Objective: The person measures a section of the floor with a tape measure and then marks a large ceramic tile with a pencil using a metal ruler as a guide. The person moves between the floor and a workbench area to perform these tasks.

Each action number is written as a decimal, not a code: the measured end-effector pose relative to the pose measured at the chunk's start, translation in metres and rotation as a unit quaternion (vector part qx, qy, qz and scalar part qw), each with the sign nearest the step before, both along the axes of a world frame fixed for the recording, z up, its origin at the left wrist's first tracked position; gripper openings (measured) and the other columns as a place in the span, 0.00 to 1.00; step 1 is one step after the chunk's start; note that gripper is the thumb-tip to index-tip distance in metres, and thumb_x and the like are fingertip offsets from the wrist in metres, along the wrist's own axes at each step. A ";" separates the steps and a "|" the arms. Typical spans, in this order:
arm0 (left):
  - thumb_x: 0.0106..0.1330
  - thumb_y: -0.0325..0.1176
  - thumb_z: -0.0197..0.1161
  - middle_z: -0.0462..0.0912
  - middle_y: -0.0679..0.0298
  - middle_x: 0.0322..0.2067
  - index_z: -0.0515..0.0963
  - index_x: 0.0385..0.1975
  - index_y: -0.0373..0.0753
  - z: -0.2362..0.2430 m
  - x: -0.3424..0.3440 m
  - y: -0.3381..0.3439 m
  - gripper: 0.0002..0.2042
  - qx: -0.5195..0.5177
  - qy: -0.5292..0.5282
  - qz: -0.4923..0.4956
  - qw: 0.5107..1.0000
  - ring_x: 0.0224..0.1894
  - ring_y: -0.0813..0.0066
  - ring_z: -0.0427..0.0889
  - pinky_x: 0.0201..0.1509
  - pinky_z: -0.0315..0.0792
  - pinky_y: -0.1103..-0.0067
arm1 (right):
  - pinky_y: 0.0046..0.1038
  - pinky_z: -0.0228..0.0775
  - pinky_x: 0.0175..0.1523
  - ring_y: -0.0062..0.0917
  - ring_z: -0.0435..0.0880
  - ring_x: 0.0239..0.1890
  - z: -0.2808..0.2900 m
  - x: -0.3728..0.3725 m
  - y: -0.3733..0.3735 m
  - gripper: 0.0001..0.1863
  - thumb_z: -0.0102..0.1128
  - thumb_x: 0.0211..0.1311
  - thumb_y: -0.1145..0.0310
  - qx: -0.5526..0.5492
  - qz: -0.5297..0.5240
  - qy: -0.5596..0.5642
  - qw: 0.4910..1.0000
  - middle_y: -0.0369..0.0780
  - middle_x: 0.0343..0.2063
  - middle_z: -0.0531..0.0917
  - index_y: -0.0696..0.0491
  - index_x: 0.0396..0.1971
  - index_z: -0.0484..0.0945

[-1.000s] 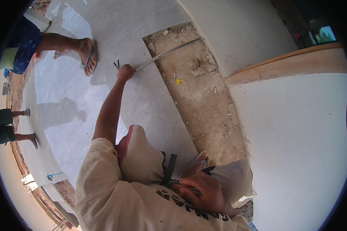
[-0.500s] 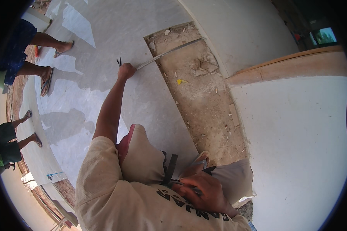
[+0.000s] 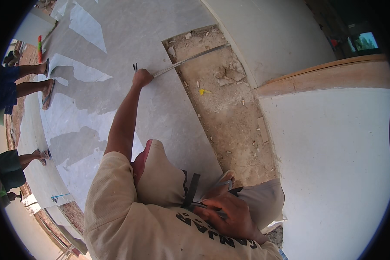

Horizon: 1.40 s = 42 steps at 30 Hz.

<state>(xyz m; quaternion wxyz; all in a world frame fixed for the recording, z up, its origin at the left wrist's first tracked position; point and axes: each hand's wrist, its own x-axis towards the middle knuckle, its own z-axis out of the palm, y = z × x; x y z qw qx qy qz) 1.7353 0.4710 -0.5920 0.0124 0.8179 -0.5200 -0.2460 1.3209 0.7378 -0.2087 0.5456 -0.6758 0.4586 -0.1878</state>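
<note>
My left hand is closed on the end of a metal measuring tape at the edge of the grey floor tiles. Two thin dark prongs stick up just beyond my fingers. The tape stretches across an untiled strip of bare screed to the wall's foot. On that screed lie broken fragments and a small yellow piece. My right hand rests low at my front, by my lap, its fingers curled; whatever they may hold is hidden.
Two people's legs stand on the tiles at the left. An orange-and-green upright object is behind them. A white wall runs along the right, with a wooden ledge and a dark opening beyond.
The nearer person at upper left has stepped back leftward. The other person has shifted slightly downward in view. My hands and the tape have barely moved.
</note>
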 end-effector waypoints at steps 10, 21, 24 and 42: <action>0.55 0.37 0.56 0.83 0.45 0.41 0.83 0.36 0.34 0.005 -0.004 0.005 0.16 -0.030 0.038 0.014 0.999 0.47 0.46 0.81 0.53 0.75 0.62 | 0.22 0.81 0.31 0.24 0.83 0.28 0.002 0.003 -0.004 0.13 0.69 0.56 0.73 -0.005 0.010 -0.003 1.000 0.41 0.30 0.80 0.56 0.41 0.80; 0.53 0.37 0.56 0.84 0.47 0.38 0.83 0.34 0.35 0.016 -0.009 0.006 0.15 -0.042 0.040 -0.012 0.998 0.44 0.48 0.82 0.50 0.76 0.62 | 0.22 0.83 0.32 0.23 0.84 0.28 0.001 0.004 0.001 0.12 0.68 0.56 0.74 0.008 0.004 -0.004 1.000 0.41 0.30 0.80 0.57 0.41 0.80; 0.53 0.38 0.57 0.84 0.48 0.37 0.84 0.33 0.36 0.013 -0.005 0.007 0.15 -0.051 0.050 -0.005 0.997 0.43 0.49 0.83 0.49 0.76 0.62 | 0.22 0.83 0.32 0.23 0.84 0.28 0.003 0.004 0.001 0.12 0.68 0.56 0.74 0.005 0.006 -0.001 1.000 0.41 0.30 0.80 0.57 0.41 0.80; 0.55 0.40 0.56 0.83 0.47 0.38 0.83 0.31 0.34 0.028 -0.013 0.007 0.16 -0.046 0.031 -0.037 0.998 0.44 0.49 0.82 0.50 0.76 0.63 | 0.22 0.81 0.30 0.24 0.84 0.27 -0.001 0.005 0.001 0.13 0.68 0.55 0.75 -0.028 0.010 -0.002 1.000 0.41 0.29 0.80 0.56 0.41 0.79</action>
